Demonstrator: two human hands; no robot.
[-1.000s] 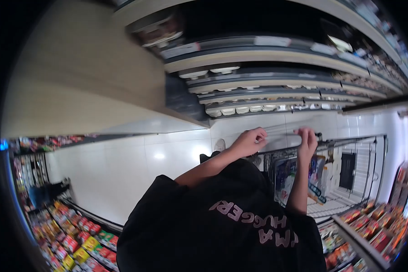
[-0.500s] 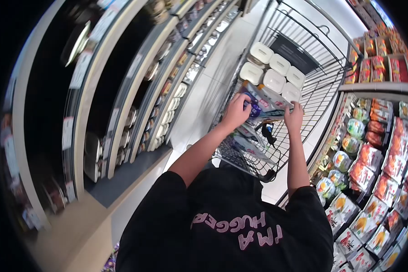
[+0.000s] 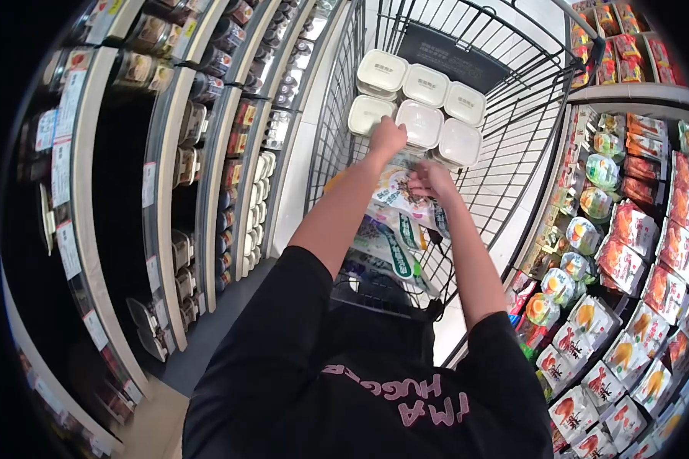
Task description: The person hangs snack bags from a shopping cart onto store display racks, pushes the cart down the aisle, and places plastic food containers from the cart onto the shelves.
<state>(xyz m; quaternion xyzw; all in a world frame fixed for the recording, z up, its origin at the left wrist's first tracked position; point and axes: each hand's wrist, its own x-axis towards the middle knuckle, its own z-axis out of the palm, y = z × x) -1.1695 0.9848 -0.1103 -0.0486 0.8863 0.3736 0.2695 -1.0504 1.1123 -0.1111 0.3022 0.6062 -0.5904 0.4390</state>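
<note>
My left hand (image 3: 389, 141) is at the near corner of a white lidded container (image 3: 369, 116) in the shopping cart (image 3: 314, 164). Its fingers look stretched forward; whether they touch the lid I cannot tell. My right hand (image 3: 434, 182) is open, with fingers apart, above a printed plastic bag (image 3: 398, 191) that lies in the cart just in front of the containers. Several matching white containers (image 3: 425, 86) stand in two rows toward the far end. More printed bags (image 3: 386, 243) lie nearer my body, partly hidden by my left forearm.
Shelves (image 3: 161, 183) with packaged goods and white tubs rise on the left. To the right, a sloped display (image 3: 620, 268) holds several rows of packets. A dark panel (image 3: 448, 55) is fixed inside the cart's far end. Red packets (image 3: 628, 50) fill boxes at upper right.
Both hands have let go of the printed bag, which now lies in front of the containers. My left hand has moved forward to a container. The view has shifted closer to the cart.
</note>
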